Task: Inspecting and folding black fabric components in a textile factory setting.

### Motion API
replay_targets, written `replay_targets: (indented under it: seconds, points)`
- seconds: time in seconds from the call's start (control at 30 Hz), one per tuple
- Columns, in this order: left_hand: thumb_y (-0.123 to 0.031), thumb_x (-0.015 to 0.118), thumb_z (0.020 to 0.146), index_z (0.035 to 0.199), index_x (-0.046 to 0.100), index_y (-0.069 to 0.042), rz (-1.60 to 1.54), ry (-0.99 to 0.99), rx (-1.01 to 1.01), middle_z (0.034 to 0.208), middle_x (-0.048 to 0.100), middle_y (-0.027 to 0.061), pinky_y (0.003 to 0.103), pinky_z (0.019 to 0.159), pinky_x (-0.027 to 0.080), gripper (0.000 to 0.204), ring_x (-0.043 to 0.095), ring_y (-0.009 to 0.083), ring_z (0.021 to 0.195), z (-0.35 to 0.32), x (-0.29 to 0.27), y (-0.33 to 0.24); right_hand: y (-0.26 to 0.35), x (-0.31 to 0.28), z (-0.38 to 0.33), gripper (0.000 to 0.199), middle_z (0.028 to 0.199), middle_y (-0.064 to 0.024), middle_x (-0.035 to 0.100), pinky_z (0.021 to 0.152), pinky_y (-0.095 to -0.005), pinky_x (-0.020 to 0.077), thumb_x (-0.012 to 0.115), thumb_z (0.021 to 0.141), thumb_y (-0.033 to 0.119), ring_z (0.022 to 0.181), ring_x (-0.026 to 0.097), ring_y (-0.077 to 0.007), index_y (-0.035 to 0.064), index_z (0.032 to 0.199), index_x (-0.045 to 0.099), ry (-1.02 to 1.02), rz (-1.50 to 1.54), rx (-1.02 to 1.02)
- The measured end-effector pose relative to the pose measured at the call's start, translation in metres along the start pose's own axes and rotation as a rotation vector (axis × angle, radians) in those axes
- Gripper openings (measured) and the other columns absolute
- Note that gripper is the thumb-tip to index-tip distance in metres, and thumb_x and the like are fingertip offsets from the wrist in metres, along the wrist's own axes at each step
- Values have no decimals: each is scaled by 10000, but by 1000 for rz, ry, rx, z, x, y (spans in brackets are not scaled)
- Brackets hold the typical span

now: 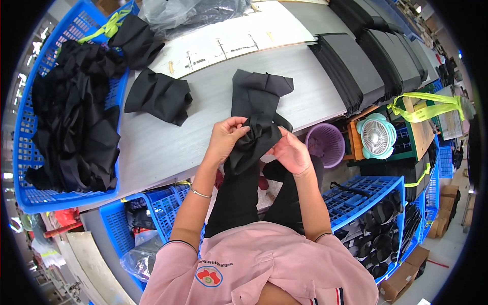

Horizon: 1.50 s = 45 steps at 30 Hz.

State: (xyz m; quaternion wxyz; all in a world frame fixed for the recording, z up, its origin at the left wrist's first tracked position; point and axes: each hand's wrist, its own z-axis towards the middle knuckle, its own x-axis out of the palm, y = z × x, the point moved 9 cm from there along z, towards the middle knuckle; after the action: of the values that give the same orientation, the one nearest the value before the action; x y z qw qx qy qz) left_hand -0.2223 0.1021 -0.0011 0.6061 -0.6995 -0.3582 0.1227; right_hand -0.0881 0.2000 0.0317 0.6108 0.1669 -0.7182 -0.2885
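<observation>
A crumpled piece of black fabric (256, 104) hangs over the near edge of the grey table, its upper end folded on the tabletop. My left hand (227, 138) pinches the cloth's left side between thumb and fingers. At its right side, my right hand (292, 151) grips the edge with thumb and fingertips; the fingers are partly hidden behind the cloth. Another black fabric piece (158, 96) lies bunched on the table to the left, apart from my hands.
A blue basket (25, 168) heaped with black fabric stands at the left. Stacked black panels (351, 66) lie at the far right of the table (147, 157). Below are a purple bin (325, 145), a small fan (377, 136) and a blue crate (363, 190) of black pieces.
</observation>
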Motion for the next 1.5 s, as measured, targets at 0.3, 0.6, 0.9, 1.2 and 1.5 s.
replay_targets:
  seconds: [0.3, 0.6, 0.9, 1.2, 1.5]
  points:
    - [67, 656, 844, 1066, 646, 25, 250, -247, 337, 913, 580, 1, 213, 667, 429, 226, 506, 58, 729, -8, -5, -8, -41, 31, 21, 257, 915, 16, 625, 617, -206, 446, 696, 917, 198, 791, 599, -72, 79, 1126, 605, 117, 65, 247]
    - [-66, 519, 879, 1076, 588, 80, 548, -303, 547, 998, 633, 109, 274, 831, 471, 255, 620, 220, 927, -25, 10, -31, -44, 36, 28, 251, 702, 78, 508, 500, -178, 325, 785, 824, 130, 596, 455, 5, 108, 907, 549, -186, -550, 179]
    - [-41, 616, 949, 998, 613, -6, 486, -624, 668, 934, 599, 14, 219, 651, 427, 61, 506, 68, 700, -38, -14, -68, 75, 10, -17, 173, 654, -91, 514, 625, -330, 465, 627, 808, -7, 588, 532, -153, 14, 968, 565, -926, -1393, -534]
    - [-94, 719, 876, 1088, 605, -48, 253, -472, 449, 887, 596, 51, 262, 617, 458, 245, 536, 101, 677, -37, 9, -41, 20, -5, 9, 353, 844, -255, 670, 657, -406, 518, 665, 910, 196, 719, 688, -339, -39, 1158, 576, -599, -1226, -234]
    - [161, 579, 793, 1137, 625, -29, 500, -546, 614, 963, 610, 9, 177, 566, 374, 396, 439, -4, 592, -35, -21, -94, 106, -4, 8, 665, 1109, -125, 577, 763, -364, 513, 775, 823, 171, 852, 620, -235, 72, 1398, 456, -266, -1402, -504]
